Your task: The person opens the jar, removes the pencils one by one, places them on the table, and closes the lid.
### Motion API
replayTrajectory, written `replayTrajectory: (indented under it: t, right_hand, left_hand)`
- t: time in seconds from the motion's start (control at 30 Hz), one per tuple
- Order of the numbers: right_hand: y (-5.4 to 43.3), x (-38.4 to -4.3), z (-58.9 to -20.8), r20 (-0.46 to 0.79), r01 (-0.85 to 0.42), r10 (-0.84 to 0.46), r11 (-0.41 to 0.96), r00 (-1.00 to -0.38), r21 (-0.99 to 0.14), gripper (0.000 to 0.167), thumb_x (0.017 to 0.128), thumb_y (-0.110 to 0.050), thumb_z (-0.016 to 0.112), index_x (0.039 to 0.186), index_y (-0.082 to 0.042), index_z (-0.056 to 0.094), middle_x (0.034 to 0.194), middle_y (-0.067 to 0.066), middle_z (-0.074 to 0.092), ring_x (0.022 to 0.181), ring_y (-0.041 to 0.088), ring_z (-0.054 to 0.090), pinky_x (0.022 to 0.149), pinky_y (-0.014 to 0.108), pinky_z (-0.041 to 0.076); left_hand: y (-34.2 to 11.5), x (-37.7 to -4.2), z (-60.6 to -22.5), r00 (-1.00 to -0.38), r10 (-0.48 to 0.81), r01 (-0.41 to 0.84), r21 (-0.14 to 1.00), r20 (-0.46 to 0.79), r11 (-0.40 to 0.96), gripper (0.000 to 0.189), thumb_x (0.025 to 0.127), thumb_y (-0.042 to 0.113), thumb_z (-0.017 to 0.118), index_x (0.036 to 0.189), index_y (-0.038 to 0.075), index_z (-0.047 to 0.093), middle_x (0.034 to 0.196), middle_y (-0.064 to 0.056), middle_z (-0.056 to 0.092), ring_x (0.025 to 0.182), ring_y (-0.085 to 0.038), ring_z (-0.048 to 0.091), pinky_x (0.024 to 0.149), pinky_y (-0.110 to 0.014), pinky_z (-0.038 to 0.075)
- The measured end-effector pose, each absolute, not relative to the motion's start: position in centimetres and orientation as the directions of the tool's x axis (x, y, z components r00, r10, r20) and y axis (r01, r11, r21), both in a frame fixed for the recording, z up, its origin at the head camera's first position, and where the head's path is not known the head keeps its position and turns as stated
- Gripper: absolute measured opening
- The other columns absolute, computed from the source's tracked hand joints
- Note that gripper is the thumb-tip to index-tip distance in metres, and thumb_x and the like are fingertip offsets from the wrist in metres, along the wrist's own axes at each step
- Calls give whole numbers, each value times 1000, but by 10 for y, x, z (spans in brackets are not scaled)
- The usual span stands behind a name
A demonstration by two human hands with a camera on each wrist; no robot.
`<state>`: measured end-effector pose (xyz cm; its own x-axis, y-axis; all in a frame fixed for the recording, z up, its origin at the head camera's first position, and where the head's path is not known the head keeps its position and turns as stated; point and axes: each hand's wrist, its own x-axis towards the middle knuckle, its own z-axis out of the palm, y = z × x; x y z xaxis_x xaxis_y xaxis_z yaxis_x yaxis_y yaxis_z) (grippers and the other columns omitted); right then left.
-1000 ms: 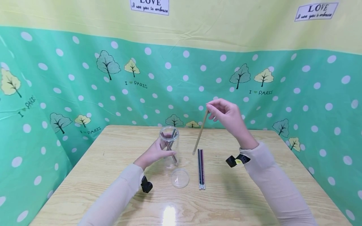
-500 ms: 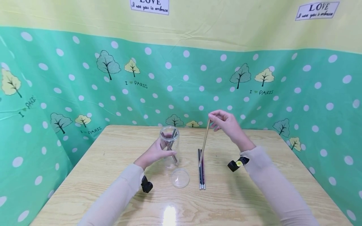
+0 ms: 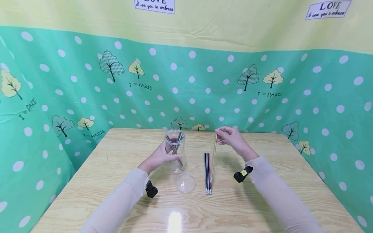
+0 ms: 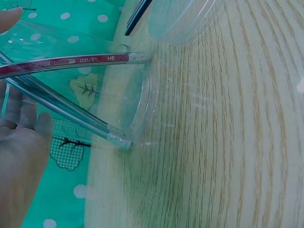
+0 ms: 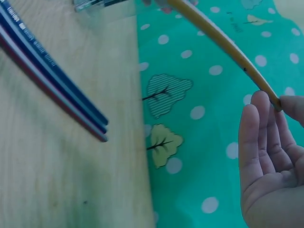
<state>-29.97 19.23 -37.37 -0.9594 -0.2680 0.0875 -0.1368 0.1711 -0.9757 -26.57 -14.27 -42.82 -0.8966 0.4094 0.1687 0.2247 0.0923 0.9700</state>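
My left hand (image 3: 159,158) grips a clear jar (image 3: 182,152) that stands upright, uncovered, on the table. Inside it several pencils (image 3: 175,151) lean crosswise; a dark red one (image 4: 95,61) shows its eraser end at the bottom in the left wrist view. Between thumb and fingertips, my right hand (image 3: 232,141) pinches the top end of a yellow pencil (image 3: 214,155). It hangs nearly upright, its lower end just right of a row of dark pencils (image 3: 207,173). Whether that end touches the table or the row, I cannot tell.
A round clear lid (image 3: 185,187) lies on the wooden table (image 3: 122,200) in front of the jar, left of the pencil row. Behind the table's far edge hangs a green and yellow curtain (image 3: 163,106).
My right hand has come down and slightly right with the yellow pencil, which passed over the row to its right side and now hangs more upright. The left hand and jar have stayed put.
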Motion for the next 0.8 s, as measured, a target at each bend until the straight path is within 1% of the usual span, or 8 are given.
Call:
replayTrajectory:
  t: [0.1, 0.17, 0.27, 0.33, 0.4, 0.5, 0.6, 0.8]
  right_hand:
    - [194, -304, -387, 36, -85, -263, 178, -964, -980, 40, 100, -30, 64, 121, 3, 60, 105, 20, 64, 85, 18, 65, 85, 40, 59]
    - [195, -305, -396, 16, -68, -265, 186, -964, -980, 39, 100, -29, 64, 120, 4, 61, 102, 17, 66, 84, 17, 65, 85, 40, 59]
    - [195, -307, -407, -15, -39, -266, 197, -964, -980, 40, 100, -27, 63, 121, 6, 60, 99, 14, 66, 83, 17, 65, 88, 43, 57]
    - [195, -307, -415, -36, -23, -266, 214, -963, -977, 42, 100, -27, 63, 123, 9, 58, 95, 9, 66, 83, 16, 65, 88, 42, 57]
    - [195, -308, -423, -65, 2, -262, 234, -963, -972, 45, 101, -26, 62, 126, 11, 56, 95, 8, 66, 82, 15, 65, 88, 41, 58]
    - [195, -309, -434, -95, 23, -257, 272, -962, -962, 45, 102, -24, 60, 126, 12, 54, 94, 9, 66, 81, 15, 65, 83, 35, 59]
    - [195, -311, -442, -120, 43, -246, 296, -962, -954, 41, 101, -23, 61, 124, 11, 57, 95, 10, 66, 81, 15, 64, 78, 30, 59]
    - [190, -310, -449, -158, 70, -247, 332, -956, -941, 40, 102, -22, 60, 126, 10, 57, 94, 11, 65, 78, 15, 63, 74, 28, 59]
  left_hand:
    - [-143, -266, -429, -895, 411, 229, 969, 173, 92, 78, 80, 5, 82, 146, 12, 40, 152, -9, 46, 143, -23, 36, 119, -46, 22]
    - [-143, -266, -429, -894, 412, 233, 968, 177, 91, 79, 80, 4, 82, 146, 10, 40, 152, -11, 45, 144, -24, 36, 119, -46, 22]
    - [-143, -267, -430, -896, 408, 232, 968, 174, 96, 78, 80, 4, 82, 145, 11, 40, 151, -11, 46, 143, -24, 36, 120, -45, 22]
    - [-143, -267, -430, -897, 407, 233, 967, 172, 104, 78, 81, 5, 82, 145, 11, 40, 152, -11, 46, 144, -24, 36, 120, -45, 21]
    - [-143, -267, -430, -898, 406, 231, 967, 169, 107, 78, 81, 6, 83, 145, 12, 40, 152, -11, 46, 144, -24, 36, 120, -45, 21]
    - [-143, -267, -431, -899, 405, 229, 967, 166, 111, 77, 81, 8, 83, 145, 12, 40, 152, -10, 46, 144, -24, 36, 120, -45, 21]
    - [-143, -267, -431, -900, 404, 228, 967, 165, 115, 77, 81, 9, 83, 145, 13, 41, 151, -10, 47, 143, -24, 37, 120, -45, 21]
    - [-143, -268, -431, -902, 400, 228, 966, 161, 125, 77, 80, 11, 84, 145, 16, 42, 151, -7, 47, 143, -22, 38, 119, -46, 22]
